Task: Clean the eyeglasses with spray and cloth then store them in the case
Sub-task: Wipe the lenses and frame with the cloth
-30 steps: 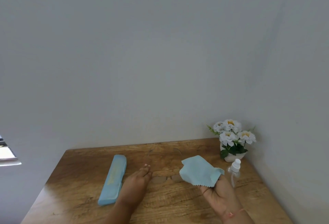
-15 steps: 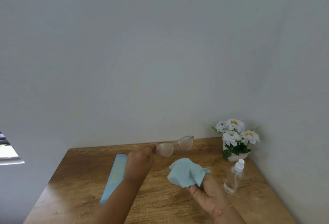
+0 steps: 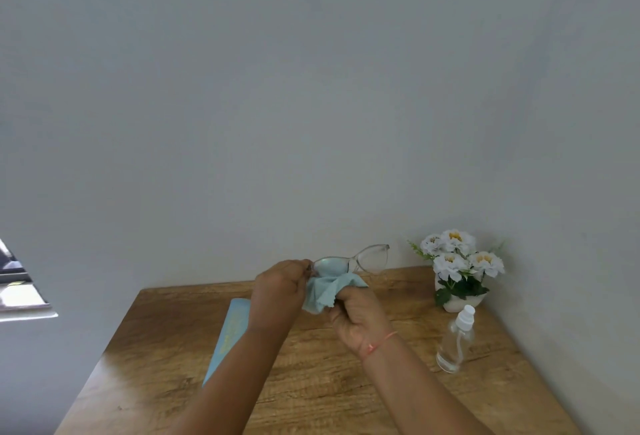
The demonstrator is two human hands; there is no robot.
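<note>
Because the left hand (image 3: 277,291) pinches only the outer corner of the eyeglasses (image 3: 349,261), held above the table (image 3: 166,348) (case (image 3: 230,332) lying closed below), hard rubbing by the right hand (image 3: 360,322), clenched on the cloth (image 3: 327,291), could twist them loose.

L hand (image 3: 280,287) raised, fingers pinched closed; R hand (image 3: 358,322) fisted just beside it, wrists near.
</note>
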